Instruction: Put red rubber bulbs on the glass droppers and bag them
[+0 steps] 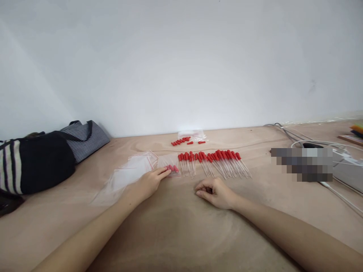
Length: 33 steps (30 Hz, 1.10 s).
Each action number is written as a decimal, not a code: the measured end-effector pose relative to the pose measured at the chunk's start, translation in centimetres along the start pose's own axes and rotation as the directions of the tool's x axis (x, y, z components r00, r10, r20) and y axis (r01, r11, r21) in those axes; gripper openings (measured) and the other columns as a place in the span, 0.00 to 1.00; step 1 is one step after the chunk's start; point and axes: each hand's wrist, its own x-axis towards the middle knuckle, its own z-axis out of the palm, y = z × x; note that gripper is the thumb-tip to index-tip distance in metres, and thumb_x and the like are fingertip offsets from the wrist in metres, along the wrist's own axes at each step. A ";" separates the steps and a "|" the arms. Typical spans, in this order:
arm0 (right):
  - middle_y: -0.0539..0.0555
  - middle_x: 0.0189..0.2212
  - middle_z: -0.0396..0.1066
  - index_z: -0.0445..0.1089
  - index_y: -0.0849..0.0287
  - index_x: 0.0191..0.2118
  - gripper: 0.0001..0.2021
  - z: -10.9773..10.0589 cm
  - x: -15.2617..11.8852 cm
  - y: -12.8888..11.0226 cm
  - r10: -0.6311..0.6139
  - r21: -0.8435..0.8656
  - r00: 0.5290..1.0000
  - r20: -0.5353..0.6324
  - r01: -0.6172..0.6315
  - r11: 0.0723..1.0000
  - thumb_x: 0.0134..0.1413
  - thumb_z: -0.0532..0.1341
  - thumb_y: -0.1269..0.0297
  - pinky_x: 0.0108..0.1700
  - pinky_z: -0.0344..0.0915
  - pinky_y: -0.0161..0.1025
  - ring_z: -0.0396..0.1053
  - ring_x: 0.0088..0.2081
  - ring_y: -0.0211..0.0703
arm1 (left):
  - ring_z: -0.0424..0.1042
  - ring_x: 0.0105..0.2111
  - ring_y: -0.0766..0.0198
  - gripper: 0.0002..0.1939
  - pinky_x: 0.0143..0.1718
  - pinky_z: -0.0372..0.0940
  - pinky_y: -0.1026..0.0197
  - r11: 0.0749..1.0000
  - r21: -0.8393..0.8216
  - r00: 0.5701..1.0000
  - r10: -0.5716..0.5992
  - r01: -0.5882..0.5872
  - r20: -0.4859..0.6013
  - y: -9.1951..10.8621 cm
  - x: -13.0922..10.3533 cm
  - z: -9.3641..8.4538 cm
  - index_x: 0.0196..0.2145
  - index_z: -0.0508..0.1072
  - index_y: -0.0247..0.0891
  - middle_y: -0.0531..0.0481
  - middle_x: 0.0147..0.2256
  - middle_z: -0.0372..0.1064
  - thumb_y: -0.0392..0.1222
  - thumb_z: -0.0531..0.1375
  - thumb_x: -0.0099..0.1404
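My left hand [151, 184] rests its outstretched fingers on a small clear zip bag [159, 160] with several red-bulbed droppers [172, 168] inside. The hand looks flat on the bag rather than wrapped round it. My right hand [215, 193] lies on its side on the table, loosely curled, a gap between thumb and fingers and nothing visible in it. Just beyond it, glass droppers [227, 162] with red rubber bulbs lie side by side in groups, bulbs toward the wall. To the left, a fanned stack of flat zip bags [133, 166] lies partly behind my left forearm.
Near the wall are loose red bulbs [178, 142] and a clear bag with thin glass tubes [200, 136]. A black bag [47, 162] and a striped bag [90, 139] stand at the left. Cables [286, 132] and a blurred-out object [303, 162] lie at the right.
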 end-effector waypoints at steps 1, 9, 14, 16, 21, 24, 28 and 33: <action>0.48 0.21 0.64 0.71 0.60 0.32 0.07 0.0 0.0 0.0 -0.001 -0.006 1.000 0.000 0.001 1.000 0.49 0.56 0.66 0.25 0.56 0.30 0.58 0.23 0.32 | 0.64 0.49 0.61 0.26 0.49 0.60 0.57 0.999 0.026 1.000 -0.030 0.030 0.003 -0.4 0.7 0.2 0.51 0.64 0.45 0.51 0.53 0.61 0.28 0.46 0.58; 0.50 0.24 0.66 0.70 0.59 0.31 0.06 -0.9 -1.2 0.1 -0.089 -0.075 0.996 -0.024 0.087 0.993 0.50 0.55 0.67 0.28 0.59 0.31 0.62 0.26 0.34 | 0.63 0.49 0.55 0.19 0.52 0.54 0.54 0.965 0.213 0.982 -0.126 0.154 -0.142 -2.7 1.9 -0.9 0.47 0.68 0.33 0.42 0.47 0.66 0.34 0.46 0.61; 0.51 0.26 0.66 0.69 0.59 0.31 0.07 -2.2 -2.8 1.0 -0.119 -0.136 0.991 -0.054 0.110 0.985 0.52 0.54 0.68 0.29 0.60 0.32 0.64 0.28 0.35 | 0.62 0.49 0.45 0.36 0.46 0.58 0.50 0.837 0.231 0.866 -0.496 0.496 -0.064 -2.7 -2.1 -3.7 0.54 0.57 0.25 0.33 0.50 0.62 0.59 0.47 0.59; 0.52 0.27 0.67 0.69 0.59 0.31 0.07 -2.4 -2.9 1.3 -0.127 -0.150 0.990 -0.061 0.117 0.982 0.52 0.54 0.68 0.30 0.61 0.32 0.64 0.29 0.35 | 0.66 0.44 0.43 0.36 0.40 0.61 0.50 0.765 0.256 0.784 -0.619 0.591 0.040 -2.6 -3.6 -4.3 0.52 0.59 0.23 0.30 0.45 0.66 0.60 0.45 0.59; 0.52 0.27 0.67 0.69 0.59 0.31 0.07 -2.5 -2.5 1.4 -0.170 -0.191 0.984 -0.054 0.157 0.969 0.53 0.53 0.68 0.32 0.62 0.32 0.65 0.29 0.35 | 0.71 0.36 0.44 0.20 0.36 0.61 0.50 0.757 0.414 0.779 -0.607 0.505 0.159 -3.1 -5.4 -3.5 0.32 0.71 0.26 0.30 0.33 0.71 0.36 0.41 0.63; 0.52 0.27 0.67 0.69 0.59 0.31 0.07 -2.5 -2.4 1.3 -0.184 -0.210 0.982 -0.050 0.170 0.963 0.53 0.53 0.67 0.31 0.62 0.32 0.65 0.29 0.35 | 0.72 0.34 0.45 0.19 0.33 0.62 0.51 0.750 0.457 0.798 -0.589 0.479 0.130 -3.4 -5.5 -3.1 0.32 0.71 0.25 0.30 0.31 0.71 0.27 0.41 0.60; 0.52 0.27 0.67 0.69 0.59 0.32 0.07 -2.5 -2.5 1.3 -0.194 -0.229 0.980 -0.046 0.179 0.957 0.53 0.53 0.69 0.31 0.62 0.32 0.65 0.29 0.35 | 0.72 0.31 0.46 0.17 0.30 0.62 0.52 0.697 0.481 0.782 -0.622 0.532 0.036 -2.5 -5.4 -4.8 0.32 0.70 0.26 0.32 0.28 0.71 0.27 0.42 0.58; 0.52 0.28 0.68 0.69 0.59 0.32 0.08 -2.4 -2.4 1.4 -0.211 -0.235 0.976 -0.055 0.192 0.953 0.54 0.53 0.69 0.32 0.62 0.33 0.66 0.30 0.36 | 0.71 0.25 0.56 0.16 0.24 0.62 0.60 0.817 0.452 0.932 -0.285 0.358 -0.223 2.6 -5.2 -4.7 0.32 0.70 0.34 0.42 0.28 0.72 0.34 0.43 0.63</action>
